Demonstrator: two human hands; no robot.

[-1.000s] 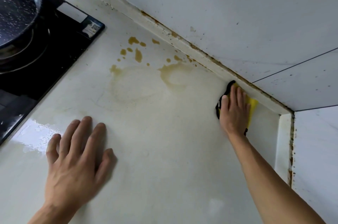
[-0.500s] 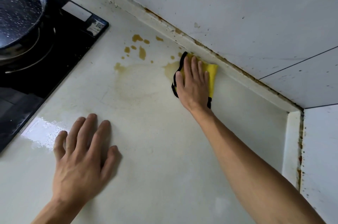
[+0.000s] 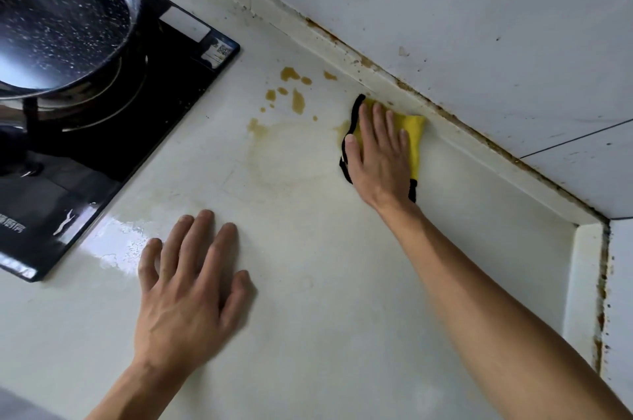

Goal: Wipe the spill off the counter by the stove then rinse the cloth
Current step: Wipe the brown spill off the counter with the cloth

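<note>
Yellow cloth lies lengthwise toward the wall, flat right hand pressing; left hand flat.

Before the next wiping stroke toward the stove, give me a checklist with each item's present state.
1. Yellow cloth with black edging lies flat under the right hand: ok.
2. Left hand braced flat on the cream counter, out of the stroke's path: ok.
3. Brown spill drops gone: not ok, they remain between cloth and black glass stove.
4. Faint brown ring stain cleared: not ok.
5. Speckled dark frying pan away from the stroke's path: ok.
6. Cloth wet enough: cannot tell.
</note>
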